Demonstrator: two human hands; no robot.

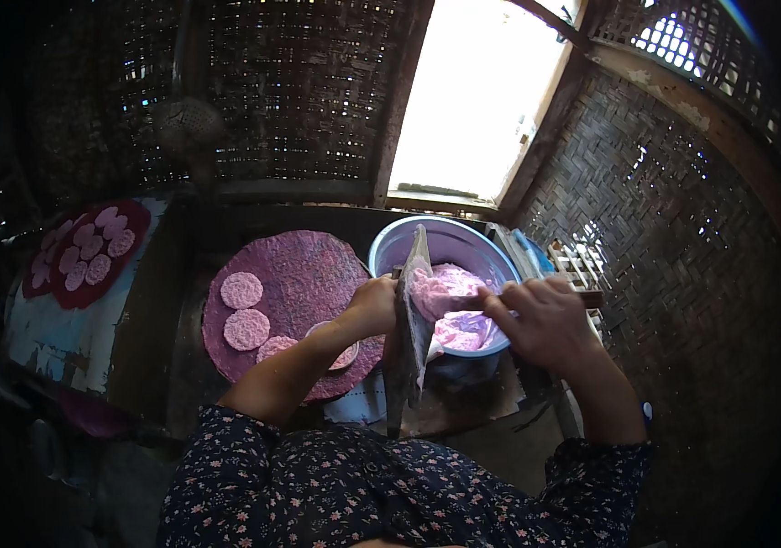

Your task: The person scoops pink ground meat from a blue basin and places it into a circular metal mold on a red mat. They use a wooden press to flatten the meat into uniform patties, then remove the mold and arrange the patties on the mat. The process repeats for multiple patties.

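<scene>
My left hand (374,303) grips a flat board (404,349), tilted nearly edge-on to my view. My right hand (549,327) is closed around the handle of a spatula-like tool (590,299). The tool's far end is buried in a lump of sticky pink dough (429,294) against the board's right face. Beneath the tool sits a blue plastic basin (382,236) with more pink dough (462,332) in it. Left of the board lies a round purple-stained slab (301,274), bearing flat pink discs (242,290). A ring mould (356,359) there is partly hidden by my left forearm.
At the far left, dark red round sheets (92,291) with several pink discs lie on a worn surface (27,329). Woven bamboo walls (664,205) stand close behind and to the right. A bright window opening (472,103) is behind the basin. A slatted rack (572,264) is right of it.
</scene>
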